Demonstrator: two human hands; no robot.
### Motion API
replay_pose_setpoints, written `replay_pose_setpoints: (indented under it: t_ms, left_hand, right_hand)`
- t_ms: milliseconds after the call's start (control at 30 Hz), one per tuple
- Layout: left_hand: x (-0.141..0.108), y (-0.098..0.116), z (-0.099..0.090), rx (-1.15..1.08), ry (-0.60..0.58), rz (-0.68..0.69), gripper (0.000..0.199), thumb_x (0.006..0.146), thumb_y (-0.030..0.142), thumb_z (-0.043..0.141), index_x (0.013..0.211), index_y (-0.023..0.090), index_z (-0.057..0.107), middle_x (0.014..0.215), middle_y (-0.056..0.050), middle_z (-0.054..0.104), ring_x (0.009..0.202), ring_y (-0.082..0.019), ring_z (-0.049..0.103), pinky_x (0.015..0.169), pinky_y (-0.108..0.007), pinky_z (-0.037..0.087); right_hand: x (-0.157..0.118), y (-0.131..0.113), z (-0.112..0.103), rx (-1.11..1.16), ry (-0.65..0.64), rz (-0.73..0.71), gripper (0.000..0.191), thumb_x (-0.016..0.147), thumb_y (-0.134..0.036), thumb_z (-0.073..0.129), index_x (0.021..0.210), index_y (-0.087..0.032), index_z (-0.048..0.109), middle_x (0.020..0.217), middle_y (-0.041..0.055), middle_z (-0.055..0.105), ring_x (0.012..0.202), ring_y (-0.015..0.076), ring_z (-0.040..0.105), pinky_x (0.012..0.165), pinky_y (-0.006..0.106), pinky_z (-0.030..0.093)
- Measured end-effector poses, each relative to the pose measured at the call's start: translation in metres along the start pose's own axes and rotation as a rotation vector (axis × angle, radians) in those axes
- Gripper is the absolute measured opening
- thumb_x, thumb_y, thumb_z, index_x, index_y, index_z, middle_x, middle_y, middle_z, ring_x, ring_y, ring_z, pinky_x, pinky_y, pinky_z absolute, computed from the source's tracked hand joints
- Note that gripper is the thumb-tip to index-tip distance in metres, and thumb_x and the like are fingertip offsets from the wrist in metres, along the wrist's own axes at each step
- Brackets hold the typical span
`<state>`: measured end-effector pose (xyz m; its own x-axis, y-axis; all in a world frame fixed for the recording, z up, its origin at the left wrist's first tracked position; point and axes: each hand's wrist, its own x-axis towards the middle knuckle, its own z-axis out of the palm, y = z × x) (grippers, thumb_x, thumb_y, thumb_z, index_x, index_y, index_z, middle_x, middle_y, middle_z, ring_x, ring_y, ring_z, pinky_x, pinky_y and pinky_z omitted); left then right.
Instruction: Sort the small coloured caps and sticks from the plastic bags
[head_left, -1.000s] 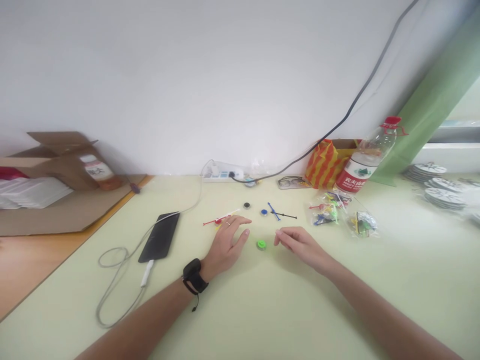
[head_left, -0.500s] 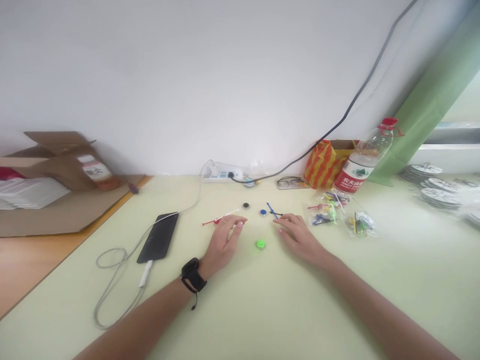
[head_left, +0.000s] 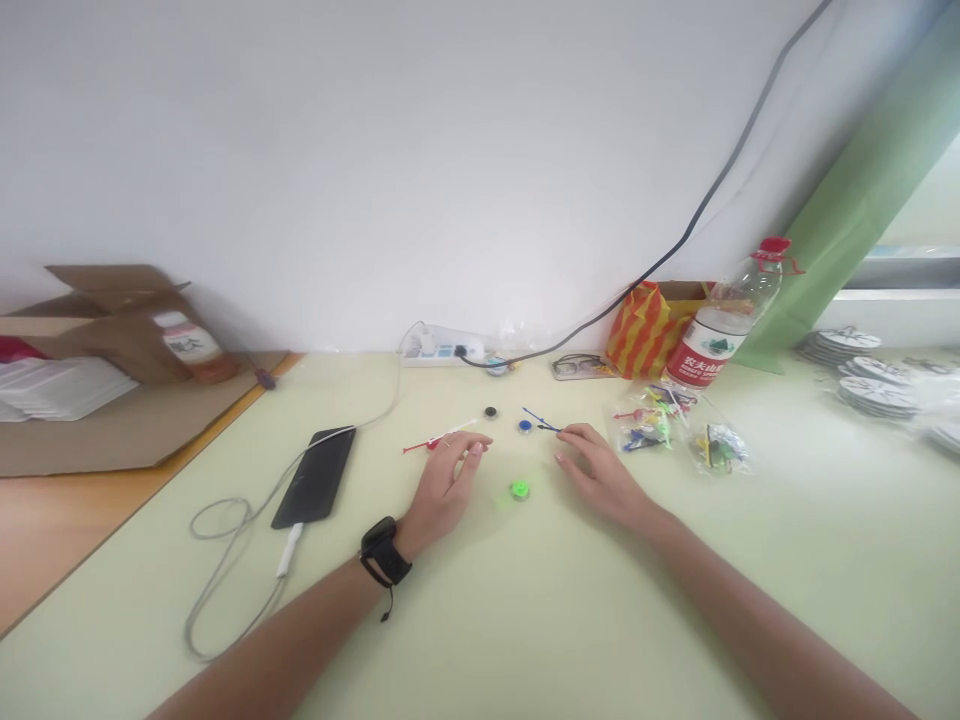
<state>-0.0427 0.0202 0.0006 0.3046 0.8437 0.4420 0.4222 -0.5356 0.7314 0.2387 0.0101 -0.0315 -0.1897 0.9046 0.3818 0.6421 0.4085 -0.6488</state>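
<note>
My left hand (head_left: pixel 448 485) rests on the table with its fingers loosely apart, beside a red arrow-tipped plastic pointer (head_left: pixel 417 447) and a white pointer (head_left: pixel 463 426). The fingers partly cover both. My right hand (head_left: pixel 606 480) has thumb and forefinger apart. Its forefinger lies at the end of a blue pointer (head_left: pixel 534 415) and a black pointer (head_left: pixel 547 428); whether it touches them I cannot tell. Between the hands are a bright green round piece (head_left: pixel 520 490), a small blue round piece (head_left: pixel 524 426) and a black one (head_left: pixel 490 412).
A phone (head_left: pixel 315 478) with a charging cable lies left. Behind are a power strip (head_left: pixel 442 346) and glasses (head_left: pixel 581 365). At right stand a water bottle (head_left: pixel 709 345), a striped bag (head_left: pixel 637 330), small bags of coloured parts (head_left: pixel 721 448) and stacked discs (head_left: pixel 877 397). A cardboard box (head_left: pixel 112 400) is far left.
The blue pointer has swung round, its far end shifting left and lying flatter beside the black pointer. My right fingertips have drawn back slightly to the right. My left hand has hardly moved.
</note>
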Motion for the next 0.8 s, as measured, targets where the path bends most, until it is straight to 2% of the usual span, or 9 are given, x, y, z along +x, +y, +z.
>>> replay_pose_setpoints:
  t_ms: [100, 233, 367, 800]
  left_hand:
    - [-0.0001, -0.0005, 0.0004, 0.0, 0.005, -0.002, 0.031, 0.108, 0.04, 0.041, 0.114, 0.025, 0.067, 0.112, -0.005, 0.071, 0.11, -0.023, 0.062, 0.102, -0.042, 0.045]
    - [-0.0004, -0.0001, 0.0003, -0.006, 0.002, -0.002, 0.03, 0.108, 0.039, 0.042, 0.114, 0.024, 0.067, 0.112, -0.005, 0.07, 0.109, -0.022, 0.062, 0.101, -0.041, 0.046]
    - [-0.0004, 0.0, 0.0, -0.005, 0.002, -0.001, 0.029, 0.108, 0.038, 0.042, 0.114, 0.025, 0.067, 0.112, -0.004, 0.07, 0.109, -0.022, 0.062, 0.101, -0.041, 0.045]
    - [0.0, -0.0041, 0.0017, 0.017, -0.008, -0.006, 0.027, 0.107, 0.038, 0.045, 0.114, 0.025, 0.067, 0.113, -0.005, 0.07, 0.108, -0.022, 0.062, 0.101, -0.041, 0.047]
  right_hand:
    - [0.0027, -0.0022, -0.0043, 0.065, 0.079, 0.006, 0.034, 0.099, -0.039, 0.052, 0.125, -0.023, 0.066, 0.126, 0.0134, 0.061, 0.117, 0.0283, 0.061, 0.101, 0.047, 0.054]
    - [0.004, -0.0066, -0.0095, 0.086, 0.139, 0.022, 0.029, 0.098, -0.043, 0.054, 0.108, -0.023, 0.072, 0.115, 0.0121, 0.066, 0.104, 0.0268, 0.065, 0.095, 0.044, 0.055]
    - [0.003, -0.009, -0.0108, 0.08, 0.109, 0.048, 0.028, 0.098, -0.043, 0.054, 0.099, -0.022, 0.072, 0.109, 0.0122, 0.068, 0.096, 0.0261, 0.067, 0.092, 0.044, 0.056]
    - [0.0032, -0.0056, -0.0099, 0.066, 0.056, 0.079, 0.023, 0.095, -0.037, 0.056, 0.092, -0.022, 0.072, 0.101, 0.0105, 0.069, 0.091, 0.0251, 0.068, 0.087, 0.042, 0.056]
